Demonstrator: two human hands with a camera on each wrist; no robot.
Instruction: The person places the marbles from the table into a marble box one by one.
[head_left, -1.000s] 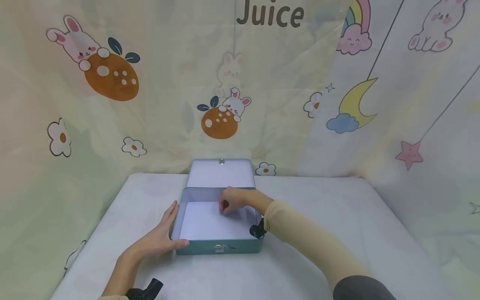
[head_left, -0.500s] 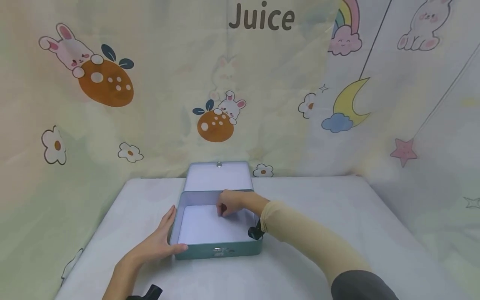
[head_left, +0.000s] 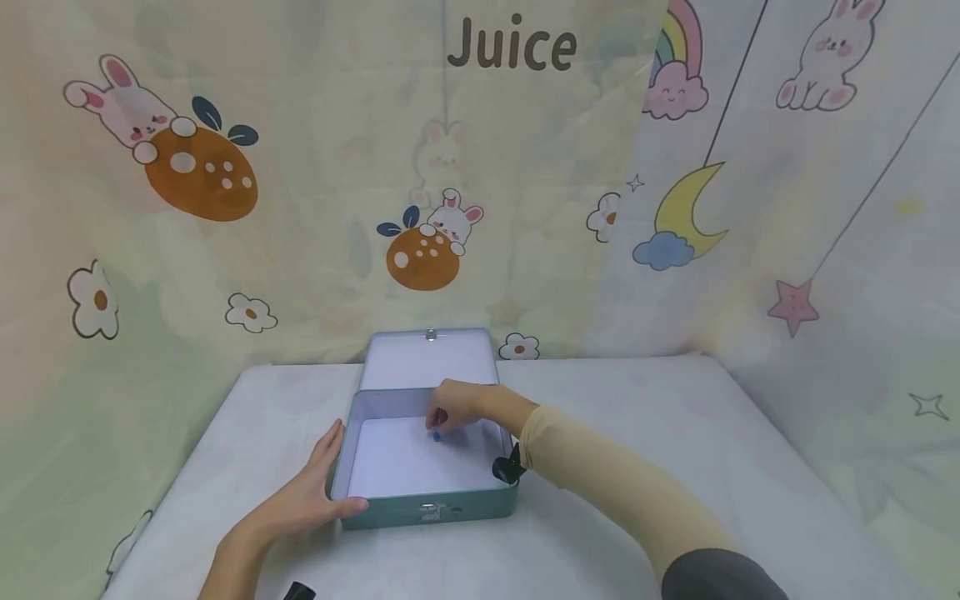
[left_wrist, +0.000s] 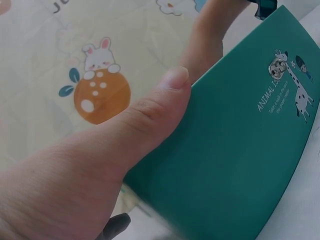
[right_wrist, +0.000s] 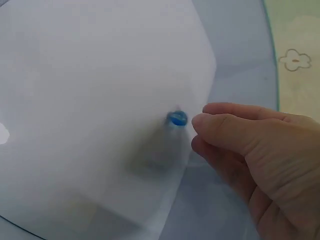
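A blue glass marble point(right_wrist: 177, 118) lies on the white bottom of an open green tin box point(head_left: 427, 510). Just past it in the right wrist view is my right hand point(right_wrist: 245, 150), thumb and fingertips close together, with a small gap to the marble. In the head view the right hand point(head_left: 459, 404) reaches down into the box over the marble point(head_left: 437, 436). My left hand point(head_left: 303, 492) rests around the near left corner, straight fingers along the left side and thumb against the front wall. Close up, the left thumb point(left_wrist: 150, 110) touches the green tin's edge.
The lid point(head_left: 427, 358) is tipped back behind the box. A white cloth covers the table point(head_left: 615, 442). Behind it hangs a printed curtain point(head_left: 315, 167). Both wrists carry small black cameras; the right wrist's camera point(head_left: 508, 467) sits over the box's right wall.
The blue marble, out of sight under the right fingers before, now shows just below their tips. Otherwise both hands stay nearly in place on the box, while the head view has shifted slightly.
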